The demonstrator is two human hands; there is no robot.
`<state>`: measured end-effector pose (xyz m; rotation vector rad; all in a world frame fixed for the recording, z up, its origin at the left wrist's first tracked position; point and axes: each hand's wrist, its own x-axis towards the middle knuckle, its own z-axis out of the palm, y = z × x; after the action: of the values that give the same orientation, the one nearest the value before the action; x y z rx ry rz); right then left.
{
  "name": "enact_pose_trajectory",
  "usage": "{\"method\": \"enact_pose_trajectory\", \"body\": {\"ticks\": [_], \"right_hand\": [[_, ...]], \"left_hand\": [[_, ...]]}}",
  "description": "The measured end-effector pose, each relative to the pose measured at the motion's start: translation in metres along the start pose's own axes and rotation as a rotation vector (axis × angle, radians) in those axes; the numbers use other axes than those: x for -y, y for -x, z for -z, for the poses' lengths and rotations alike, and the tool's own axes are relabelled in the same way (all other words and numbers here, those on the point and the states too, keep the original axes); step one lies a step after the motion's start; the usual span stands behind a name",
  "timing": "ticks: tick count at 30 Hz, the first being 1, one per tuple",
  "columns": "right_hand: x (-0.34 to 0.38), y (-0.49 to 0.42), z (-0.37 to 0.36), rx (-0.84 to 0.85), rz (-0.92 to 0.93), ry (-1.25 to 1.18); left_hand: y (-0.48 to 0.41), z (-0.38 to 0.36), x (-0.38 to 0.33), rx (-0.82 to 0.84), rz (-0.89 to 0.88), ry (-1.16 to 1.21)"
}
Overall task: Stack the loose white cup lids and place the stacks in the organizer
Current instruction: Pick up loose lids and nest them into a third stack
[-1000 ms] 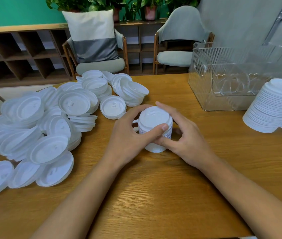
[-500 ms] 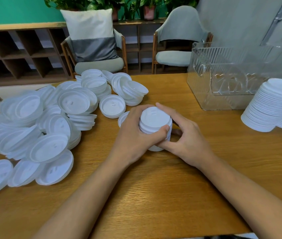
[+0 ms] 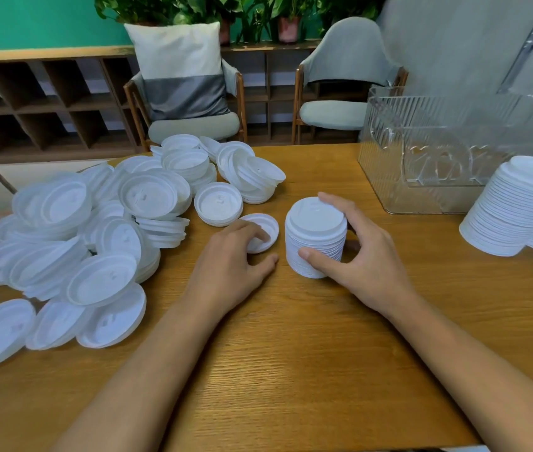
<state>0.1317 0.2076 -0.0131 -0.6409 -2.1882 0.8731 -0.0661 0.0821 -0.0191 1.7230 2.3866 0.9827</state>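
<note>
White stack [image 3: 315, 236], centre frame, now gripped by right hand [image 3: 363, 259] alone; left hand [image 3: 229, 265] shifted onto 1 loose lid [image 3: 263, 223], fingers curled over it. Stacking judged unfinished.

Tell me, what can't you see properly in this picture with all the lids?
All in the head view:
- Single lid: the left hand covers half of it; whether it grips cannot be told.
- Stack: the right hand grips it and hides its back; the lids are too thin to count.
- Big stacks: cut off by the right edge.
- Organizer: ribbed walls blur its inside.
- Pile: lower lids are buried.
</note>
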Motion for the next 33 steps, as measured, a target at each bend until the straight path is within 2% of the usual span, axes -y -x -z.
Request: {"method": "enact_pose_trajectory", "body": {"ticks": [5,8,11,17,20,23,29,33], "right_hand": [[-0.001,0.001,-0.001,0.007,-0.013,-0.028],[0.001,0.001,-0.002,-0.010,-0.012,-0.037],[0.003,0.000,-0.004,-0.036,-0.003,-0.046],[0.004,-0.002,-0.006,-0.021,-0.010,-0.063],[0.007,-0.002,-0.006,-0.012,-0.004,-0.075],[0.009,-0.003,-0.007,0.020,0.014,-0.092],[0.009,-0.002,-0.009,0.060,0.069,-0.075],[0.009,0.000,-0.009,0.069,0.075,-0.086]], "left_hand": [[0.000,0.001,-0.002,-0.104,-0.005,0.038],[-0.001,0.005,-0.010,-0.248,0.022,0.180],[-0.002,0.012,-0.019,-0.368,0.056,0.423],[-0.005,0.018,-0.029,-0.365,0.127,0.944],[-0.007,0.018,-0.030,-0.297,0.187,1.105],[-0.006,0.015,-0.033,-0.224,0.185,1.078],[-0.004,0.003,-0.032,-0.190,0.091,0.680],[-0.002,0.008,-0.033,-0.089,0.073,0.669]]}}
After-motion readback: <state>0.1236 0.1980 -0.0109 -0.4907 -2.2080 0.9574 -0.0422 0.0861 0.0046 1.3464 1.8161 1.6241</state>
